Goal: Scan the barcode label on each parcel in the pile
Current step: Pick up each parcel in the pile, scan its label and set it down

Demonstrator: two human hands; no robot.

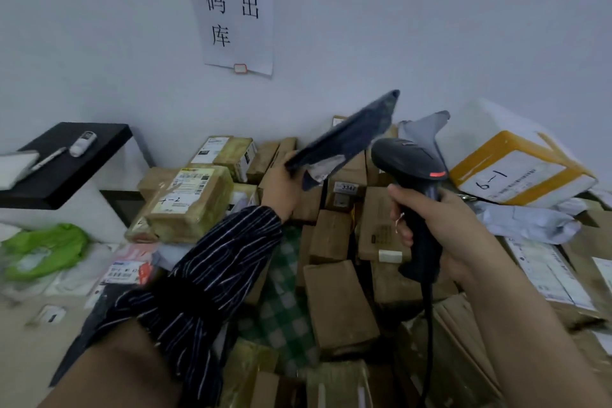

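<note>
My left hand (280, 187) grips the lower end of a flat dark blue parcel bag (351, 134), raised at a slant above the pile; a white label edge shows on its underside. My right hand (440, 225) holds a black corded barcode scanner (409, 166) by its handle. The scanner's head sits just right of the bag, a red light glowing on it. Below both hands lies the pile of brown cardboard parcels (337, 301).
A white foam box with yellow tape (516, 166) marked 6-1 rests at the right, above grey mailers (526, 222). Taped boxes (192, 199) stack at left. A black shelf (63, 162) holds a pen and notebook. A green bag (43, 248) lies at far left.
</note>
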